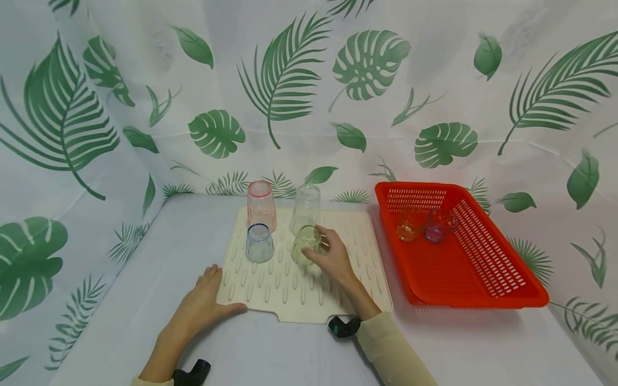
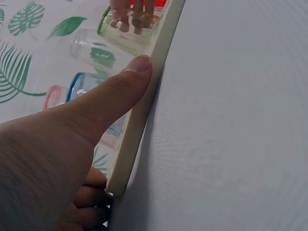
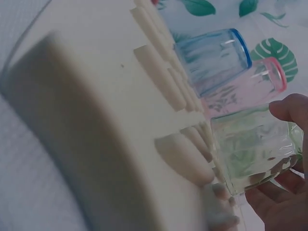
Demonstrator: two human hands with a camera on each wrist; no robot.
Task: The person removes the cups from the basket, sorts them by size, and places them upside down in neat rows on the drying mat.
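Note:
A cream drying board [image 1: 299, 300] with raised ribs lies flat, bearing several glasses. My right hand [image 1: 333, 257] grips a short green-tinted glass [image 1: 303, 256], thumb on the near side and fingers round the far side; its base is at the ribs in the right wrist view. Just behind it stands a tall clear glass [image 1: 306, 206]. To the left are a short blue-rimmed glass [image 1: 259, 245] and, behind that, a tall pink glass [image 1: 261, 203]. My left hand [image 1: 200, 300] rests at the board's front left corner, its thumb [image 2: 122, 84] along the front edge and fingers by the left edge.
Right of the board sits a red perforated basket [image 1: 458, 273]. Inside, near its back, are an amber glass [image 1: 408, 230] and a purple glass [image 1: 435, 230]. A leaf-patterned curtain [image 1: 299, 145] closes off the back and the left side of the white table [image 1: 270, 348].

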